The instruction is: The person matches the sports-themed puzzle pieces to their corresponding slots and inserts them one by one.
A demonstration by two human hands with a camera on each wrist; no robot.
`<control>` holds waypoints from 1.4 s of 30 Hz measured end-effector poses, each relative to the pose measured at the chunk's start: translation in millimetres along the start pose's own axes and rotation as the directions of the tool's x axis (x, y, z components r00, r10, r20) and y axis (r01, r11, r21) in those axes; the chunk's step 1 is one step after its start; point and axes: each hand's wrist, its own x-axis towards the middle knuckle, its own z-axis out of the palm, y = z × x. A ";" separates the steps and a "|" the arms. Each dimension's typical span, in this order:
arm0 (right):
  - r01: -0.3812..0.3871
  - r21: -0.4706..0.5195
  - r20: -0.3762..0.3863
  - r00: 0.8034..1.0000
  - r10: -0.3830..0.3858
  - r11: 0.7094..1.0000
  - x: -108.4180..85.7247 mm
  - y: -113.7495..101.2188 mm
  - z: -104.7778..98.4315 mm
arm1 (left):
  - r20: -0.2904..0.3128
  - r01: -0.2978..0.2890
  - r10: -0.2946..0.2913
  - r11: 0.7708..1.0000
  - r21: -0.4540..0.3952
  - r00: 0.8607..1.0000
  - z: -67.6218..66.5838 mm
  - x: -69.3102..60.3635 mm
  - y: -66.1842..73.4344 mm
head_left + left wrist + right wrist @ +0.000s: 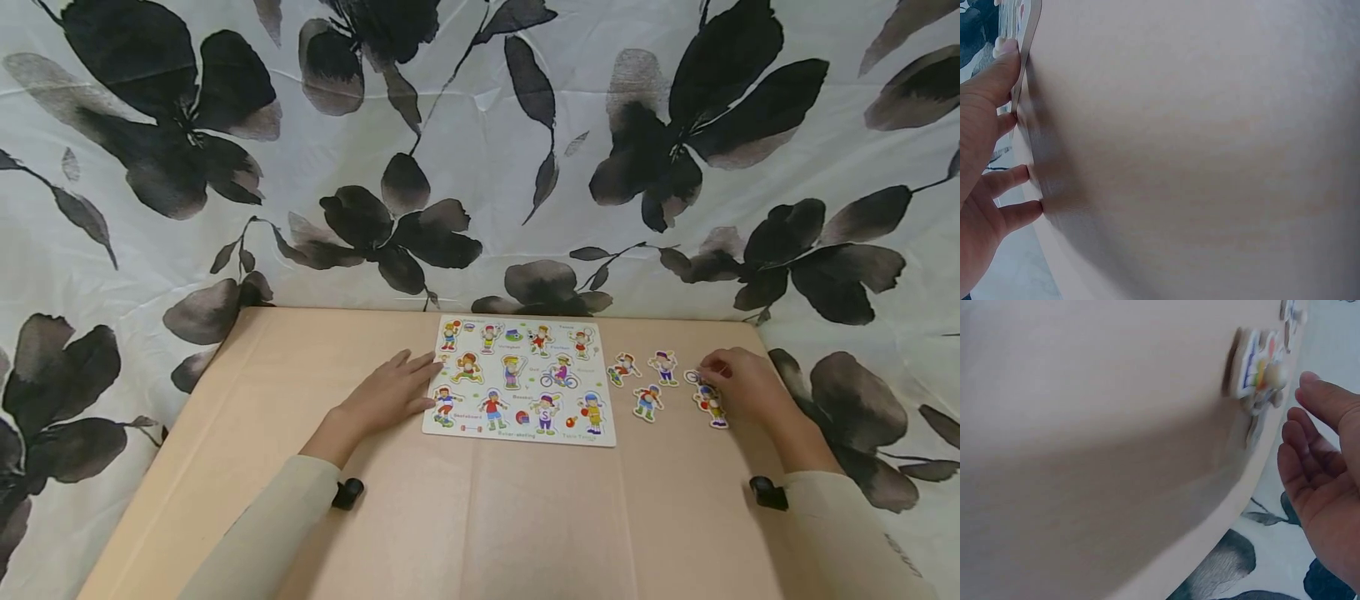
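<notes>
A white puzzle board (536,371) printed with sports figures lies flat on the table. My left hand (390,392) rests at the board's left edge with fingers spread; in the left wrist view, the thumb touches the edge of the board (1030,31). Over the loose pieces on the right is my right hand (738,383), fingers loosely bent. A figure-shaped puzzle piece (708,404) lies just below its fingertips. The right wrist view shows a knobbed piece (1252,365) a little apart from the thumb, and nothing shows between the fingers.
Between the board and my right hand lie a skating-figure piece (623,368), a purple-capped figure piece (663,367) and another figure piece (647,402). A floral cloth (525,150) hangs behind the cardboard-coloured table (525,517).
</notes>
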 end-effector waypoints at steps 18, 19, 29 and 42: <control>-0.081 -0.029 0.021 0.996 0.082 0.996 -2.6 7.3 10.3 | -0.013 -0.004 0.004 1.000 0.002 1.000 -0.2 -1.2 0.4; -0.085 -0.026 0.019 0.996 0.086 0.996 -2.9 6.6 10.3 | -0.013 -0.004 0.004 1.000 0.000 1.000 -0.4 -1.3 0.6; -0.113 0.022 -0.017 0.993 0.114 0.993 -3.0 11.2 8.3 | -0.012 0.002 -0.002 1.000 -0.007 1.000 -0.4 -2.2 0.6; -0.115 0.024 -0.150 0.982 0.118 0.993 -1.8 2.9 -4.5 | -0.016 0.006 -0.006 1.000 -0.008 1.000 0.0 -0.9 0.8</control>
